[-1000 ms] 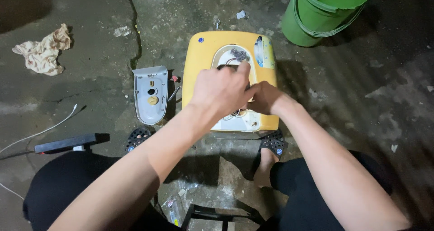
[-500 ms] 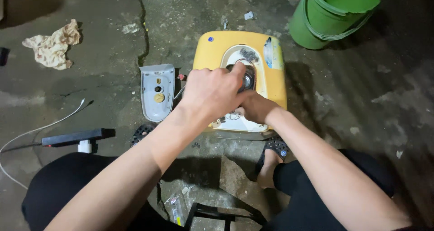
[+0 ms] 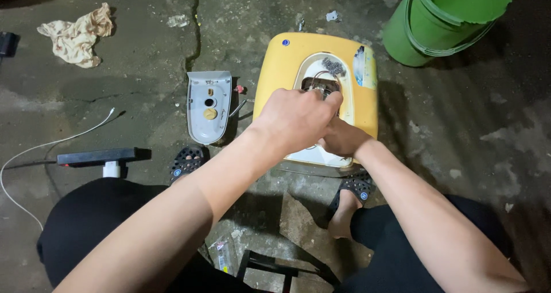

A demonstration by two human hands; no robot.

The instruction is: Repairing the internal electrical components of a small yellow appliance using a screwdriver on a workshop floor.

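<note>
The yellow appliance housing [image 3: 287, 69] lies flat on the concrete floor [image 3: 143, 46] directly in front of the squatting person, its near edge between two sandalled feet and its oval opening facing up. Nearest the camera are the black-clad knees, a small dark stool frame [image 3: 270, 267] and a clear plastic bag [image 3: 221, 255] of small parts on the floor between them. Just beyond, the left hand [image 3: 295, 121] is curled in a closed grip over the opening, fingers pinched on something inside that cannot be made out; the right hand [image 3: 341, 138] sits beneath and beside it, touching the pale inner panel, and whether it grips anything cannot be told. Judged from this, the work inside the opening would go best with the right hand bracing the housing while the left keeps its pull or twist straight and gentle, clear of the wires [image 3: 333, 66] bundled at the far end of the opening. The housing's long axis runs away from the person, rounded top end pointing far, tilted slightly right. Left of it lies a grey cover plate [image 3: 209, 106], inner side up, roughly parallel. Farther left are a black power strip [image 3: 94, 156] and a white cable [image 3: 51, 144]. Beyond lie a crumpled rag [image 3: 77, 35] and, far right, a cracked green bucket [image 3: 442, 17].
</note>
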